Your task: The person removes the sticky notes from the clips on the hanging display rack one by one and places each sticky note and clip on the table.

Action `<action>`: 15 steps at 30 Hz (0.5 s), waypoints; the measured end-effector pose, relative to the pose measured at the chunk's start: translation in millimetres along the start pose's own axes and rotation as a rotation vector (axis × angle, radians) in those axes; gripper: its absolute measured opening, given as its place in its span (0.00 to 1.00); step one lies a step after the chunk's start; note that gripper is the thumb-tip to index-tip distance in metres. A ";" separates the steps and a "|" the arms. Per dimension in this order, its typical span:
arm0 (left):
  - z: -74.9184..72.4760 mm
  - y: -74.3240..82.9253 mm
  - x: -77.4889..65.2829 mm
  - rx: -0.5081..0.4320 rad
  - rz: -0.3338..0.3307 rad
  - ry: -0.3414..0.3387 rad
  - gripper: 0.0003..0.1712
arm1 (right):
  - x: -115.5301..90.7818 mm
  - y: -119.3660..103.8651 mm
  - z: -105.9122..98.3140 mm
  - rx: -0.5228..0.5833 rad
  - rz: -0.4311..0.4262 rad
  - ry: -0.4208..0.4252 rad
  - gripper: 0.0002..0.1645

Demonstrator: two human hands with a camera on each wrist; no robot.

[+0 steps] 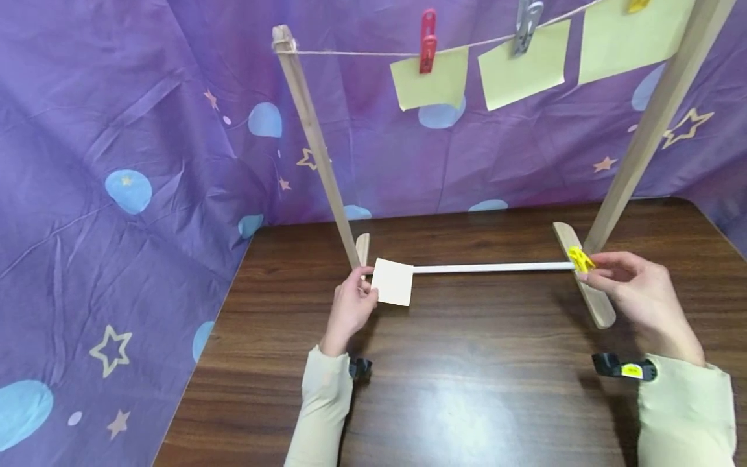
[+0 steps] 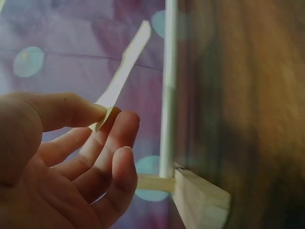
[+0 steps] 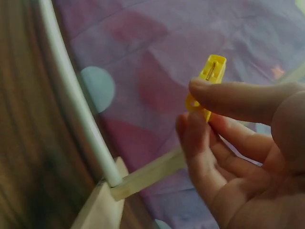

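Observation:
Between thumb and fingers, my left hand pinches a small pale square of paper by its left edge. The left wrist view shows the paper nearly edge-on, with the thumb pressed against its near end. My right hand pinches a yellow clothespin near the right foot of the wooden stand. In the right wrist view the thumb lies across the clothespin, and its far end points up past the fingers. Paper and clothespin are apart, with the white crossbar of the stand running behind them.
A string spans the stand's left post and right post. Yellow-green papers hang from it by a red clothespin, a grey clothespin and a yellow clothespin. A purple curtain backs the brown table.

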State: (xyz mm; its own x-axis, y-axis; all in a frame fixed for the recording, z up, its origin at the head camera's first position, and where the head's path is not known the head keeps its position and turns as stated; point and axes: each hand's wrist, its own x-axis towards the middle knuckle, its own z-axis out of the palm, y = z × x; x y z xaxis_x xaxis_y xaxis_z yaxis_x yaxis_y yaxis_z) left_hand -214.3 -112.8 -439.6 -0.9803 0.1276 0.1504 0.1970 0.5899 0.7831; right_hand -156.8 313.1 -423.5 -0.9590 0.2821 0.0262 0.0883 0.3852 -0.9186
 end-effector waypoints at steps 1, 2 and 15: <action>1.0 -1.6 0.3 0.028 0.005 -0.005 0.23 | 0.8 1.2 1.6 -0.097 -0.024 -0.005 0.15; 1.9 -3.1 0.5 0.052 0.012 -0.004 0.24 | 1.9 2.2 3.5 -0.142 -0.044 -0.013 0.16; 14.5 -12.9 -3.1 0.291 0.058 -0.029 0.11 | 5.9 12.8 21.9 -0.403 -0.139 -0.012 0.21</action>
State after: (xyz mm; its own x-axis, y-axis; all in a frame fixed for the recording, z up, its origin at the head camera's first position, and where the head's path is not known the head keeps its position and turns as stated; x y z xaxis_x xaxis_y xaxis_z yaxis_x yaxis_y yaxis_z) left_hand -213.6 -109.3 -458.9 -0.9674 0.1883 0.1695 0.2520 0.7841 0.5671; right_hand -167.3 300.5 -443.8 -0.9721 0.1939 0.1319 0.0539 0.7322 -0.6790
